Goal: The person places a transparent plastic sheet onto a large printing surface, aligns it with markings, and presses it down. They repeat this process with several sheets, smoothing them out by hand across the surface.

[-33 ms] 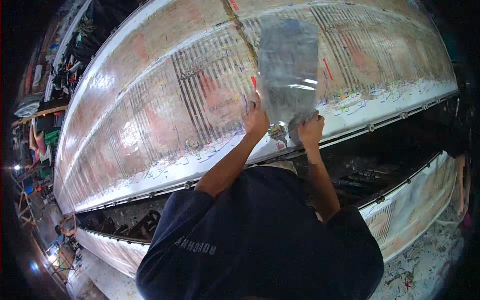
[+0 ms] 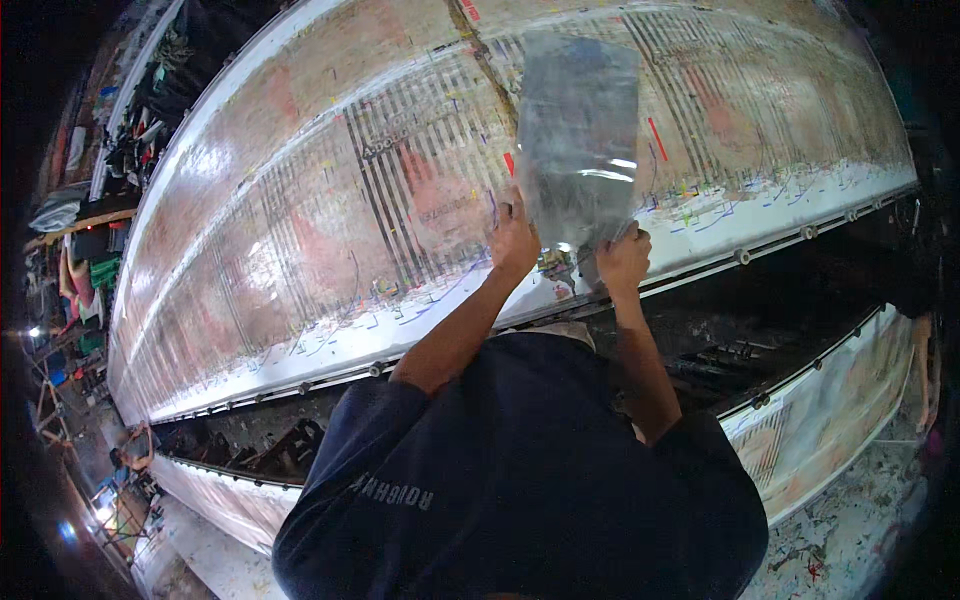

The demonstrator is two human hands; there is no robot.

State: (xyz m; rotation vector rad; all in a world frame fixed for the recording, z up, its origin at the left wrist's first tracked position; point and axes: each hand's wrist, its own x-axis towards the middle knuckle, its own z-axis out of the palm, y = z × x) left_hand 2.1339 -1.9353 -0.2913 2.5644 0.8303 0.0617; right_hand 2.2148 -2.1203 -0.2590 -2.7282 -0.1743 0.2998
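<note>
A clear sheet [image 2: 580,130] was held in two bare hands above a long, curved-looking surface [image 2: 700,235] at 1 o'clock of the view. The left hand [image 2: 515,243] was set at the sheet's 7 o'clock edge, its fingers closed on the plastic; the lower corner at 5 o'clock was gripped by the fingers of the right hand [image 2: 623,260]. Whether the sheet was rested on the surface or lifted just clear of it could not be told. Light was reflected in white streaks across its lower half.

The surface was marked with dark stripes [image 2: 378,190], paint smears and two red strips, one seen beside the sheet at 3 o'clock [image 2: 657,139], the other at 8 o'clock [image 2: 509,163]. Its near side was edged by a rail [image 2: 690,274] fitted with small round pieces. The 6 o'clock side was filled by a dark shirt [image 2: 520,450]. A second table [image 2: 820,415] was partly seen between 3 and 4 o'clock, beside a paint-flecked floor [image 2: 840,545]. A co-worker [image 2: 128,460] was glimpsed at 8 o'clock, and a lamp [image 2: 35,333] was lit at 9 o'clock.
</note>
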